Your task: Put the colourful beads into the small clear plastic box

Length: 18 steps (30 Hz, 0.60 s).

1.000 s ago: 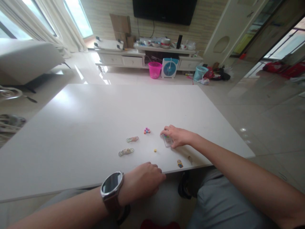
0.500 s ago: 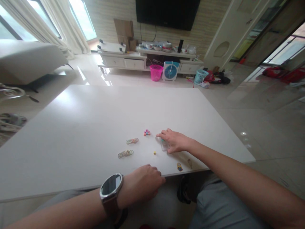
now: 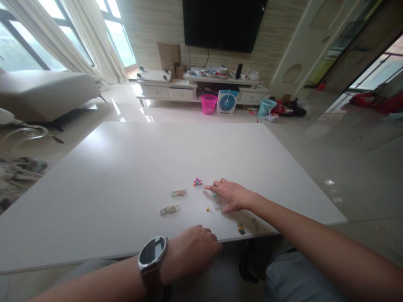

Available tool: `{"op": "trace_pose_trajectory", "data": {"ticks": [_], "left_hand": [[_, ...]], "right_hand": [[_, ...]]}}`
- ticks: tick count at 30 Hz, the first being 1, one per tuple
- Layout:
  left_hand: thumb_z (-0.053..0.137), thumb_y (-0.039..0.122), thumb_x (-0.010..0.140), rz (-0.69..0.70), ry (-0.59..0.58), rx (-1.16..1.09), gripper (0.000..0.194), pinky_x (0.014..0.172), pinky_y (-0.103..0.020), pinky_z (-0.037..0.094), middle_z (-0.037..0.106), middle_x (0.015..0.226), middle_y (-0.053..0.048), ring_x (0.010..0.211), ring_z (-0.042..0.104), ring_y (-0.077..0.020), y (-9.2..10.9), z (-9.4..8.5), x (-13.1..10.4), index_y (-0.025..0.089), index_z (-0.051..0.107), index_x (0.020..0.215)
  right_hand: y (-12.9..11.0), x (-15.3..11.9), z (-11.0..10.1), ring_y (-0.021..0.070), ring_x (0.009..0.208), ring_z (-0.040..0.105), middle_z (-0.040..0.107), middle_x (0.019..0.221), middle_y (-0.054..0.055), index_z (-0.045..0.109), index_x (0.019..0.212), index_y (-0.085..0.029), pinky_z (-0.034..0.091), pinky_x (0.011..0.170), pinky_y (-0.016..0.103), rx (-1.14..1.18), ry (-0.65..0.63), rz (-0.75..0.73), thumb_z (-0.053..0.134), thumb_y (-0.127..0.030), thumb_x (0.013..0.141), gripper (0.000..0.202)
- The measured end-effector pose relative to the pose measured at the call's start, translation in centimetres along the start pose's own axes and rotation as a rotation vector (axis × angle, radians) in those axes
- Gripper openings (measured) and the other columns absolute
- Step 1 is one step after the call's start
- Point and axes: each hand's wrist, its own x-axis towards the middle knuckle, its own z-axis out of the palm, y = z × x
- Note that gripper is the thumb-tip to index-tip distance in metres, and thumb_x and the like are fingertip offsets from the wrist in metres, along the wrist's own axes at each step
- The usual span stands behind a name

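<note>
My right hand [image 3: 234,195] is over a small clear plastic box [image 3: 219,204], its index finger stretched out to the left and its thumb apart at the near side. A bit of green [image 3: 215,194] shows under the fingers; the hand hides the rest. Just beyond the index fingertip lies a cluster of pink, orange and blue pieces [image 3: 197,181]. A tiny yellow piece [image 3: 208,209] sits left of the box. My left hand [image 3: 197,249], with a watch [image 3: 153,251] on its wrist, rests curled at the table's near edge. Its palm side is hidden.
Two overlapping rows of rings lie to the left, one coloured [image 3: 178,193], one pale [image 3: 169,210]. A yellow-and-blue cartoon figure [image 3: 241,228] and a small pale item [image 3: 255,224] lie near the front edge of the white table [image 3: 126,176]. A fan and baskets stand beyond.
The view has tilted up slightly. My right hand has shifted a little to the left, its index fingertip nearer the coloured cluster. My left hand stays curled at the edge.
</note>
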Motion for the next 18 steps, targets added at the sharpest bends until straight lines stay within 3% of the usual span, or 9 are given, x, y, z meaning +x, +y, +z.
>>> {"op": "trace_pose_trajectory", "data": {"ticks": [5, 8, 13, 18], "left_hand": [[0.058, 0.017, 0.084, -0.001, -0.007, -0.005, 0.013, 0.075, -0.036, 0.055, 0.072, 0.090, -0.006, 0.083, 0.069, -0.0240, 0.1, -0.6, -0.2, 0.018, 0.067, 0.094], [0.057, 0.014, 0.084, -0.011, 0.001, -0.008, 0.013, 0.073, -0.036, 0.055, 0.072, 0.087, -0.007, 0.080, 0.069, -0.0242, 0.3, -0.7, -0.2, 0.017, 0.067, 0.091], [0.057, 0.017, 0.085, 0.007, 0.048, -0.004, 0.011, 0.068, -0.035, 0.053, 0.072, 0.083, -0.005, 0.074, 0.069, -0.0234, 0.2, 0.1, 0.0, 0.018, 0.067, 0.088], [0.058, 0.017, 0.084, 0.008, 0.047, 0.011, 0.011, 0.068, -0.036, 0.053, 0.072, 0.084, -0.005, 0.075, 0.068, -0.0240, 0.1, 0.0, 0.0, 0.018, 0.067, 0.089]], "right_hand": [[-0.1, -0.5, -0.5, 0.0321, 0.109, 0.048, 0.052, 0.128, 0.013, 0.040, 0.143, -0.025, 0.043, 0.087, 0.043, 0.010, 0.034, -0.005, 0.077, -0.036, 0.065, 0.087], [-0.7, -0.5, -1.2, 0.0338, 0.120, 0.041, 0.051, 0.134, 0.013, 0.053, 0.131, -0.023, 0.038, 0.092, 0.046, 0.048, 0.106, -0.088, 0.075, -0.044, 0.070, 0.068], [-2.5, 0.2, -1.3, 0.0277, 0.109, 0.049, 0.067, 0.099, 0.010, 0.065, 0.101, -0.020, 0.032, 0.087, 0.042, 0.035, 0.081, -0.232, 0.059, -0.030, 0.088, 0.017], [-3.2, 1.2, -0.2, 0.0237, 0.098, 0.052, 0.067, 0.084, 0.006, 0.063, 0.079, -0.018, 0.029, 0.084, 0.041, -0.021, 0.042, -0.271, 0.055, -0.018, 0.086, 0.010]]}}
